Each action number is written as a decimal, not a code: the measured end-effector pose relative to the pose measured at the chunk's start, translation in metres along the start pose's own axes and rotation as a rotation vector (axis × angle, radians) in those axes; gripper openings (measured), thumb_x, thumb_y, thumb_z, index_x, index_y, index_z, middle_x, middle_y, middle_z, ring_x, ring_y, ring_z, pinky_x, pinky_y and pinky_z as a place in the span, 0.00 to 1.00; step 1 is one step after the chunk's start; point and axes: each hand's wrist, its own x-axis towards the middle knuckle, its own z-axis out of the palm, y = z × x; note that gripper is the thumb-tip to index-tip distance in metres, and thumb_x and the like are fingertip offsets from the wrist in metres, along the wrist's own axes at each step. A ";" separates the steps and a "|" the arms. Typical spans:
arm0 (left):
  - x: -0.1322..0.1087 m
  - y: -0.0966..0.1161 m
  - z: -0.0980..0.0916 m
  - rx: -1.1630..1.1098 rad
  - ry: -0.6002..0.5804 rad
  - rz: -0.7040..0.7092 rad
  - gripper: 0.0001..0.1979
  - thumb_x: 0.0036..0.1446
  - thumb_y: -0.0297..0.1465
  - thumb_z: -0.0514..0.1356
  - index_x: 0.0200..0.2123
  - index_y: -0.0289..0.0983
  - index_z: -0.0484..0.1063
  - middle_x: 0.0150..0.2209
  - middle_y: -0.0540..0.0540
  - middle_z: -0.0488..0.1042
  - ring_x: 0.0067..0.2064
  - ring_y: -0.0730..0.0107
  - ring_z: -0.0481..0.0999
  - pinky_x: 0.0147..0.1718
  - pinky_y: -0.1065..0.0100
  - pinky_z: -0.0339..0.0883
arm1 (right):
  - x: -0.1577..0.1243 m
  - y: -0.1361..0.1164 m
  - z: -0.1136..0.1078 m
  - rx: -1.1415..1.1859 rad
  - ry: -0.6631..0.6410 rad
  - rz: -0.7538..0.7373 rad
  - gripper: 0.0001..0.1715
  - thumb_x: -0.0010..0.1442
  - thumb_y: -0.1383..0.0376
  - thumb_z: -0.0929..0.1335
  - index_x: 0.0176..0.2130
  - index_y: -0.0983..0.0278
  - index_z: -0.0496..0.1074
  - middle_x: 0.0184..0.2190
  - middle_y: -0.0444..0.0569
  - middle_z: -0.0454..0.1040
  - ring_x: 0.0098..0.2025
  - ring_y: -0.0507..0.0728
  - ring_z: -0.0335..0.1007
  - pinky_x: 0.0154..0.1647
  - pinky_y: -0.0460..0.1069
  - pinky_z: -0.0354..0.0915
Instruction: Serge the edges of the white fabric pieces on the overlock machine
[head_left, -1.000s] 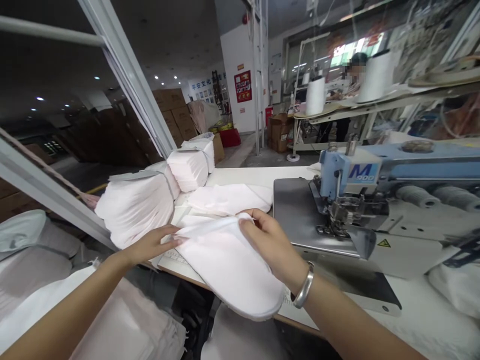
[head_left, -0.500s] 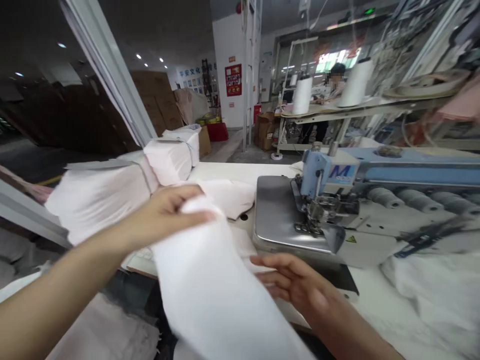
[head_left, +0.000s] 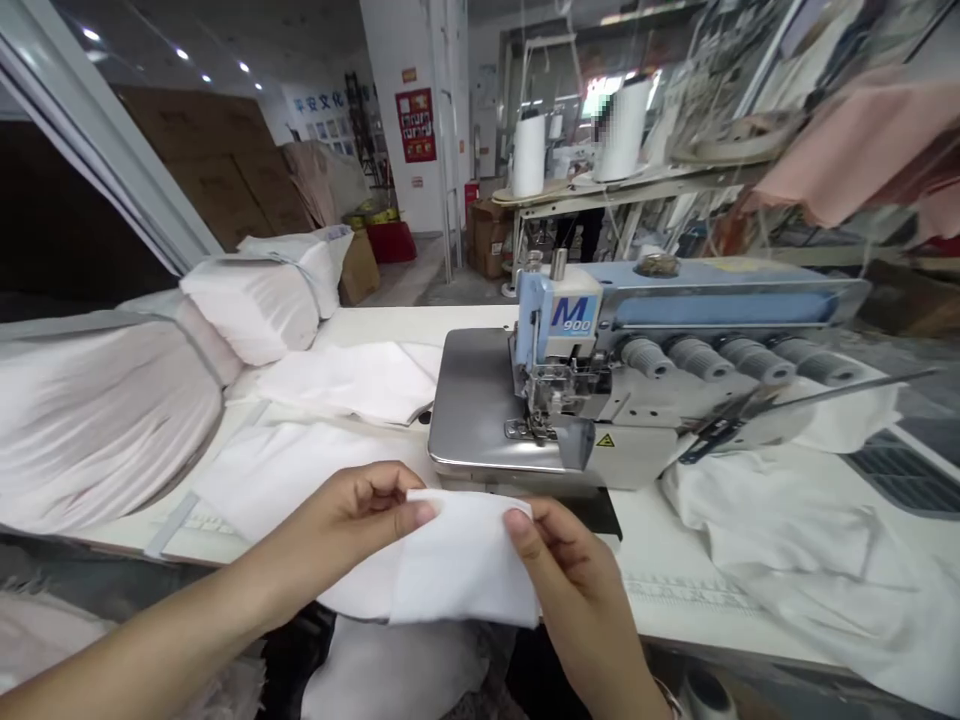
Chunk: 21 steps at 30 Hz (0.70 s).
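Note:
Between my hands, a white fabric piece (head_left: 469,565) hangs by its top edge at the front of the table. My left hand (head_left: 375,505) pinches its upper left corner between thumb and fingers. The upper right corner is in the pinch of my right hand (head_left: 559,555). Just beyond stands a blue and white overlock sewing machine (head_left: 562,320) with a flat metal plate (head_left: 476,400); the fabric is in front of that plate, below the presser foot (head_left: 532,430). Another white fabric piece (head_left: 277,470) lies flat on the table left of my hands.
Tied stacks of white fabric pieces (head_left: 97,410) stand at the left, with one more cut piece (head_left: 352,375) beside them. Crumpled white fabric (head_left: 810,550) lies at the right. Thread cones (head_left: 529,155) stand on a table behind, where a person is partly visible.
My right hand has closed on the fabric's right corner; before, its fingers were apart beside it. My left hand has lowered its end, and the view has turned rightward.

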 end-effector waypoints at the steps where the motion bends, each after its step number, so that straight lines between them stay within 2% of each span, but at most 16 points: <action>1: 0.000 -0.002 0.002 -0.011 0.011 -0.013 0.13 0.57 0.41 0.61 0.30 0.37 0.68 0.27 0.54 0.67 0.29 0.76 0.65 0.26 0.75 0.57 | 0.000 -0.001 -0.002 -0.047 0.023 -0.006 0.17 0.59 0.50 0.68 0.33 0.61 0.73 0.24 0.42 0.68 0.27 0.51 0.59 0.25 0.44 0.56; 7: 0.001 -0.006 0.010 0.022 0.092 0.038 0.12 0.55 0.40 0.63 0.29 0.37 0.70 0.28 0.52 0.70 0.29 0.75 0.66 0.25 0.75 0.58 | -0.004 -0.012 -0.010 -0.180 0.054 -0.037 0.15 0.57 0.52 0.69 0.31 0.60 0.75 0.24 0.43 0.73 0.28 0.54 0.64 0.26 0.46 0.58; 11: -0.001 -0.005 0.011 0.013 0.081 0.055 0.11 0.54 0.39 0.64 0.29 0.37 0.70 0.28 0.51 0.70 0.30 0.73 0.67 0.27 0.74 0.61 | -0.004 -0.014 -0.013 -0.174 0.043 -0.022 0.14 0.57 0.52 0.69 0.33 0.59 0.75 0.26 0.44 0.73 0.30 0.54 0.65 0.28 0.46 0.58; 14: -0.004 -0.007 0.011 -0.098 0.046 0.015 0.11 0.56 0.41 0.62 0.33 0.39 0.70 0.30 0.50 0.70 0.30 0.71 0.69 0.26 0.72 0.63 | -0.004 -0.013 -0.012 -0.153 0.001 -0.008 0.16 0.58 0.51 0.68 0.31 0.61 0.73 0.24 0.44 0.70 0.27 0.53 0.62 0.25 0.46 0.57; 18: -0.006 -0.011 0.014 -0.290 -0.025 -0.058 0.10 0.59 0.41 0.59 0.36 0.42 0.67 0.29 0.51 0.68 0.28 0.72 0.68 0.26 0.73 0.64 | -0.004 -0.014 -0.004 -0.121 -0.040 -0.054 0.20 0.59 0.51 0.67 0.26 0.63 0.68 0.20 0.40 0.61 0.24 0.49 0.54 0.23 0.44 0.51; 21: -0.005 -0.014 0.018 -0.347 -0.014 -0.045 0.09 0.59 0.40 0.60 0.40 0.44 0.66 0.31 0.50 0.69 0.32 0.70 0.68 0.29 0.72 0.65 | -0.005 -0.015 0.003 -0.070 -0.028 -0.041 0.20 0.59 0.51 0.67 0.26 0.63 0.66 0.20 0.38 0.57 0.23 0.48 0.50 0.22 0.44 0.48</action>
